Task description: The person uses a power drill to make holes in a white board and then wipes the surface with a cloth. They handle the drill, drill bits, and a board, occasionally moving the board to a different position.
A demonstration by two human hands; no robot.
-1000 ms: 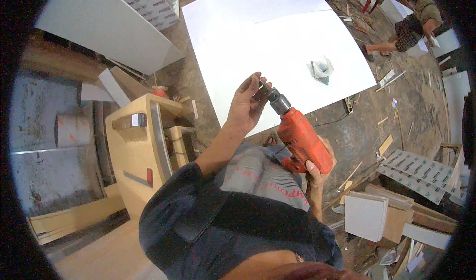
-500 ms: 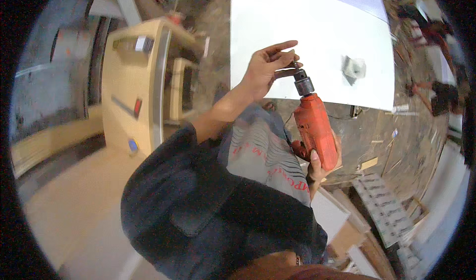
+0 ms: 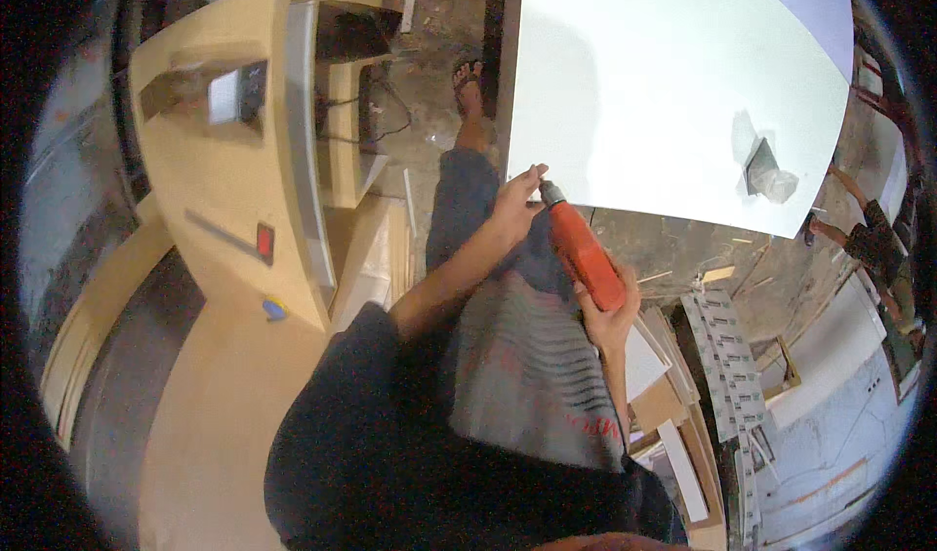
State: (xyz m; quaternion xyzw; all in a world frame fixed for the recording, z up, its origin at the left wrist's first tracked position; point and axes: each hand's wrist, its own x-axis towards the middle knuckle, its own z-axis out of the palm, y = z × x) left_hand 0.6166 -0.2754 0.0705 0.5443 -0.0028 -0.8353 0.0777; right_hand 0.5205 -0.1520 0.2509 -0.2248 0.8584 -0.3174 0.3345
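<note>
My right hand [image 3: 607, 319] grips the handle of an orange power drill [image 3: 582, 250], which points up toward the near edge of a large white board [image 3: 664, 82]. My left hand [image 3: 515, 205] is closed around the dark chuck [image 3: 552, 194] at the drill's tip, right at the board's edge. A small clear plastic bag [image 3: 769, 172] lies on the board to the right. My sandalled foot [image 3: 470, 84] stands on the floor beside the board's left edge.
A tall beige wooden cabinet piece [image 3: 244, 141] with a red switch and a small panel stands to my left. Stacked board offcuts and perforated strips [image 3: 722, 356] lie at right. Another person [image 3: 878, 248] crouches at the far right on the littered floor.
The view has swung so the board and cabinet sit closer. The drill has moved down to the board's near edge, with both hands still on it.
</note>
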